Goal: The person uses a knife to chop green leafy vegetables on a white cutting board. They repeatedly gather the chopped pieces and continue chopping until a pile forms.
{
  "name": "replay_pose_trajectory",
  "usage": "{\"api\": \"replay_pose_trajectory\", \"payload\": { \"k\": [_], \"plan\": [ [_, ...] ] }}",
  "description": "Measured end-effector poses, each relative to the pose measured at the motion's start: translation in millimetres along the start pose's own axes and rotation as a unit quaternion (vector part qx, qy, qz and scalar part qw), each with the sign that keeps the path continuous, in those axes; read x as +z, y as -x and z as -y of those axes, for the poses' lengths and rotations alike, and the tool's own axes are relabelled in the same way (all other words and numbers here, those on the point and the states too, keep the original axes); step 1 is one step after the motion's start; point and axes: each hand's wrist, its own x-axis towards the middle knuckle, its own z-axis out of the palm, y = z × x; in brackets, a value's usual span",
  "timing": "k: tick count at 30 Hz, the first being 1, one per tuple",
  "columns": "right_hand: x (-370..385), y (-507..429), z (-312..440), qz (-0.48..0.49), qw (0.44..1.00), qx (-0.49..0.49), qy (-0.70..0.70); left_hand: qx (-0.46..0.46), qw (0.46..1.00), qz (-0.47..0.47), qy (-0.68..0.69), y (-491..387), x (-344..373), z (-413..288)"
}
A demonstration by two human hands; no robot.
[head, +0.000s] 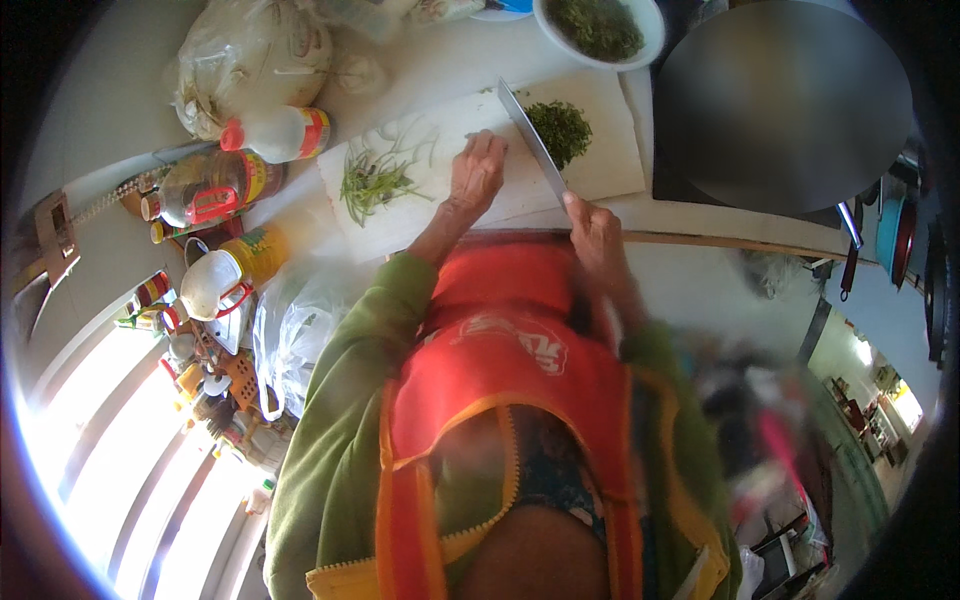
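My right hand (596, 229) grips the handle of a wide-bladed kitchen knife (534, 139), whose blade slants across a white cutting board (465, 199). Against the far side of the blade lies a pile of finely chopped dark greens (561, 133). My left hand (480, 169) rests on the middle of the board with its fingers curled; whether anything is under the fingertips cannot be told. Longer green stems (375, 184) lie loose at the board's left end. A white bowl (655, 37) of dark leafy greens stands beyond the board's upper right corner.
On the left stand a bottle with a red cap (274, 135), an oil bottle (214, 187), a yellow-labelled jug (259, 251) and a plastic bag (300, 330). A large bagged item (251, 64) lies at the upper left. A dark surface (671, 169), partly blurred, adjoins on the right.
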Motion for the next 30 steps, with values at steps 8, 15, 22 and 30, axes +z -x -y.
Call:
{"api": "replay_pose_trajectory", "payload": {
  "k": [8,15,22,30],
  "plan": [
    [-8,13,1,0.023,0.998,-0.053,0.006,-0.100,0.990,-0.057,0.078,4,-16,10],
    [-5,9,12,0.043,0.998,-0.041,0.016,-0.051,0.998,-0.003,0.031,1,-4,-6],
    [22,2,-5,-0.025,0.997,-0.055,0.045,-0.030,0.999,0.001,0.027,2,-4,-5],
    [11,4,-13,0.014,0.996,-0.092,-0.001,-0.027,0.998,-0.006,0.061,8,-5,5]
  ]
}}
